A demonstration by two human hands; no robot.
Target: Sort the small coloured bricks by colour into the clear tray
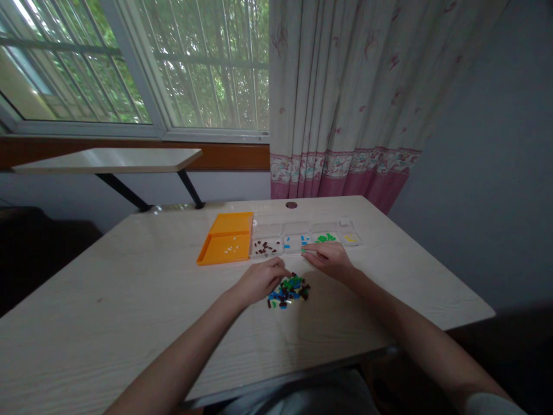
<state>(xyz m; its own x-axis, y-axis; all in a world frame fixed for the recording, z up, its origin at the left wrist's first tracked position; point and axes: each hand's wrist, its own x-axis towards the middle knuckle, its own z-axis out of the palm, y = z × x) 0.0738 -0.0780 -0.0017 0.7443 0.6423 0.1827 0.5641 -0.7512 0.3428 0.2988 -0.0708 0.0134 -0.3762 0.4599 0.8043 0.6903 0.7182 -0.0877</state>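
Note:
A mixed pile of small blue, green and brown plastic pieces (pixel 288 293) lies on the table. My left hand (pixel 262 281) reaches its far left edge, with curled fingers and a fingertip touching the pieces; what it pinches, if anything, is too small to name. Over the front edge of a clear compartment box, my right hand (pixel 329 258) pinches a small green piece (pixel 303 250). That compartment holds a few blue pieces (pixel 287 242). Beside it are compartments with brown pieces (pixel 265 248), green pieces (pixel 326 237) and yellow pieces (pixel 350 238).
Left of the clear box (pixel 280 253) lies an open orange case (pixel 207 253) with small white pieces (pixel 232 249) in it. The table (pixel 142 300) has a cable hole (pixel 291 205) at the back and a raised shelf (pixel 112 160) at the back left, below the window.

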